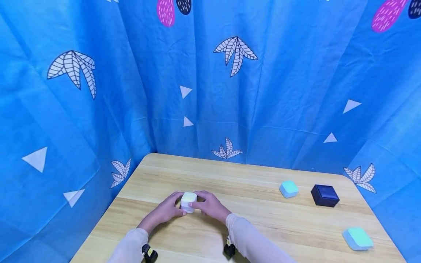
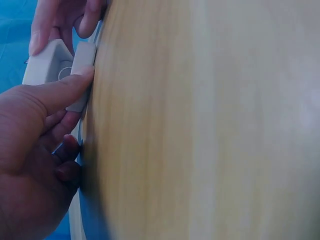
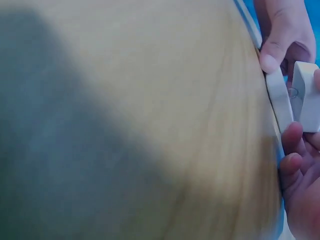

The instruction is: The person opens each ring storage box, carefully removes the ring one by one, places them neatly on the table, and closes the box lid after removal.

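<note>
A small white hinged box (image 1: 189,197), like a ring box, is between both hands near the table's left-middle part. My left hand (image 1: 168,208) pinches its lower part (image 2: 82,57), the thumb lying across it in the left wrist view. From the other side, my right hand (image 1: 212,205) grips the upper part (image 3: 309,102). Both wrist views show the two parts standing apart with a gap, the box partly open. Within that gap a thin ring-shaped outline (image 2: 64,72) is visible. Fingers hide the rest of the box.
To the right on the wooden table (image 1: 250,182) sit a mint-green box (image 1: 289,189), a dark navy box (image 1: 325,195) and another mint-green box (image 1: 357,238). A blue patterned curtain (image 1: 230,102) encloses the table's back and sides.
</note>
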{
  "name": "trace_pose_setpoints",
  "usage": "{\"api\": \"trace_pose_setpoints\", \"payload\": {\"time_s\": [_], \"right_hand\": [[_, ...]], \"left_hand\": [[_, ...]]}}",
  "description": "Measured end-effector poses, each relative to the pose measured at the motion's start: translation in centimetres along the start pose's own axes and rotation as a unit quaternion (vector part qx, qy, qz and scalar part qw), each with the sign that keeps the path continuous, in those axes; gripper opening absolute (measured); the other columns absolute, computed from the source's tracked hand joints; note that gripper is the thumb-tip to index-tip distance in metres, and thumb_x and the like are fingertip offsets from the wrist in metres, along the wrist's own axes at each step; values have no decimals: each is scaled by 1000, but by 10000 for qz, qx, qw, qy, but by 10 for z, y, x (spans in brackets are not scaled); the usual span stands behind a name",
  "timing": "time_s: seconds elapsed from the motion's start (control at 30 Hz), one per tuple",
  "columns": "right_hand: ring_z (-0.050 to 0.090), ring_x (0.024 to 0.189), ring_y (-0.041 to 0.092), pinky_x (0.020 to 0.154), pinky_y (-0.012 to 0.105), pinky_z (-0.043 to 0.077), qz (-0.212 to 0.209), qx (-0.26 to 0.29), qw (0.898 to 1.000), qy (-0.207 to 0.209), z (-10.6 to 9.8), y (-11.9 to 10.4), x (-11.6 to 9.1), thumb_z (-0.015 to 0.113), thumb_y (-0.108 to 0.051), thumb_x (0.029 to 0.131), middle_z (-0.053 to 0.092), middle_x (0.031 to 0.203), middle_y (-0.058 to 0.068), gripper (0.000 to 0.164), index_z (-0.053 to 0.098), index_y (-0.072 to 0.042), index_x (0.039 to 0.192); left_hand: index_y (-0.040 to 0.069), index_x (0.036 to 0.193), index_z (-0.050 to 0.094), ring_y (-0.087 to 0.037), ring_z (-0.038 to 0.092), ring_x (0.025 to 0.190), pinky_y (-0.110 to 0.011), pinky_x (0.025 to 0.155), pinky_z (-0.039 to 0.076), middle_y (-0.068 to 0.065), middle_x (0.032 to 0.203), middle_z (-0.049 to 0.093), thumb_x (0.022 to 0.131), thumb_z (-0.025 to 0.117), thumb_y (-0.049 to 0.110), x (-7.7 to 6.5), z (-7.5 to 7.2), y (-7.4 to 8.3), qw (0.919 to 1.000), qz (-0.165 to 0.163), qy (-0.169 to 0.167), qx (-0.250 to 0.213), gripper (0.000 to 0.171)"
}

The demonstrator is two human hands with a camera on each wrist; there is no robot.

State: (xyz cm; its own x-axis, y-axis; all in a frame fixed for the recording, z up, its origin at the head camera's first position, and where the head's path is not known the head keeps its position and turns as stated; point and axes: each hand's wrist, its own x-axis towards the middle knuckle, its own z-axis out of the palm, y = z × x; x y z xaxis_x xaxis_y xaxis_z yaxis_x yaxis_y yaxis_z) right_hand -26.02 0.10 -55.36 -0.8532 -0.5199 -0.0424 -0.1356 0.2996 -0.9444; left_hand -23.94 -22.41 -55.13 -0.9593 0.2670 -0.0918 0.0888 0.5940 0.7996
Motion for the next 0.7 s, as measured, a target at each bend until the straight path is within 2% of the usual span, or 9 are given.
{"api": "trace_pose_setpoints", "payload": {"time_s": [0.1, 0.17, 0.27, 0.33, 0.57, 0.7], "right_hand": [[49, 52, 14, 46, 25, 43, 113, 234, 9996, -110, -2, -1, 1, 71, -46, 91, 64, 115, -1, 52, 63, -23, 136], [47, 51, 13, 45, 25, 39, 176, 365, 9991, -117, -3, -2, 2, 70, -47, 91, 65, 96, -1, 51, 64, -22, 135], [42, 48, 12, 41, 24, 34, 335, 571, 9978, -78, -3, -1, 5, 69, -50, 91, 56, 68, -1, 50, 65, -21, 133], [41, 47, 12, 41, 24, 32, 464, 717, 9963, -62, -4, 0, 6, 68, -52, 91, 49, 58, 0, 50, 67, -21, 131], [41, 46, 12, 43, 24, 34, 697, 962, 9929, 75, -8, 2, 10, 64, -59, 91, 48, 56, 0, 49, 73, -18, 116], [43, 46, 13, 44, 24, 37, 741, 968, 9925, 50, -8, 0, 14, 63, -61, 91, 49, 55, 0, 51, 73, -16, 114]], "left_hand": [[6, 142, 53, -44, 44, 138, -60, 114, 34, -16, 144, 52, 81, 83, 18, 0, 0, -1, 10000, 22, 9, 31, 69], [5, 142, 52, -46, 43, 138, -61, 114, 34, -17, 145, 52, 80, 83, 18, 0, 0, -1, 10000, 52, 7, 38, 70], [2, 142, 52, -47, 42, 138, -61, 115, 33, -19, 145, 51, 80, 83, 15, -1, 1, -1, 10000, 34, 11, -70, 71], [1, 141, 52, -47, 43, 138, -61, 115, 33, -20, 144, 51, 79, 84, 13, -1, 2, -1, 9999, 51, 30, -110, 71], [3, 138, 55, -45, 40, 141, -60, 117, 29, -17, 143, 52, 78, 85, 16, 1, 4, -1, 9999, 5, -9, -125, 68], [3, 135, 57, -46, 40, 141, -63, 117, 28, -17, 143, 53, 76, 86, 16, 0, 3, -2, 9999, -32, 88, -70, 67]]}}
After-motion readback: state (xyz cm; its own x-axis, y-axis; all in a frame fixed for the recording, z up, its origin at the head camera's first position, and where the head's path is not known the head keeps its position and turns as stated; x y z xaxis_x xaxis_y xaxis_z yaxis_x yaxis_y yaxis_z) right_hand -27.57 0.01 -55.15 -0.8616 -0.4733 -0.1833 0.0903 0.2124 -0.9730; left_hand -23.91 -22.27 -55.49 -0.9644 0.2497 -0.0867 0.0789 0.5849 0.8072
